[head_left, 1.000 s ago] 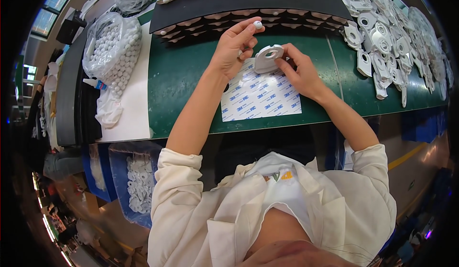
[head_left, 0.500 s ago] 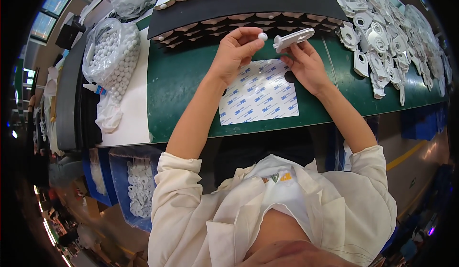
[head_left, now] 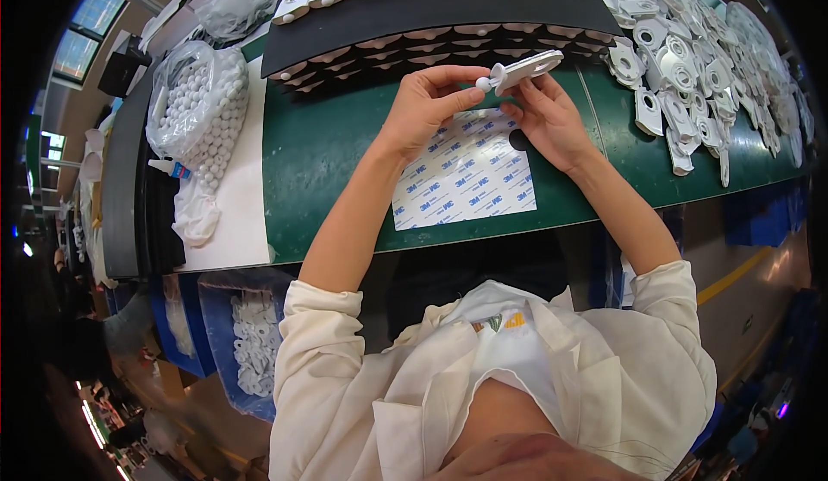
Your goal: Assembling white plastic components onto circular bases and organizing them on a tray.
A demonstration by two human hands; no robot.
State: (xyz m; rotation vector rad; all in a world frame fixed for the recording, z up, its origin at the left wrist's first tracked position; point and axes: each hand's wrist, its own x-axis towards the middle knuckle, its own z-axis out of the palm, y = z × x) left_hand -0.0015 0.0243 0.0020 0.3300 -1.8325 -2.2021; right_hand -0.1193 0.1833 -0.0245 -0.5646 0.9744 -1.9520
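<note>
Both hands have lifted clear of the backing sheet (head_left: 466, 171) now below them. Our left hand (head_left: 427, 106) pinches a small white ball (head_left: 483, 84) against the grey plastic part (head_left: 526, 69), which our right hand (head_left: 548, 119) grips from beneath; we judge fitting underway.

We see the left hand (head_left: 423, 110) pinching a small white ball (head_left: 483, 84) at its fingertips, pressed against the end of a flat white plastic part (head_left: 526, 70) that the right hand (head_left: 548, 123) holds up from below. Both hands hover over a white backing sheet (head_left: 466, 175) lying on the green bench mat (head_left: 319, 153). A clear bag of white balls (head_left: 194, 106) sits at the left, a heap of white parts (head_left: 690, 59) at the right. Finished pieces, it seems, line the black tray (head_left: 431, 7) beyond.
</note>
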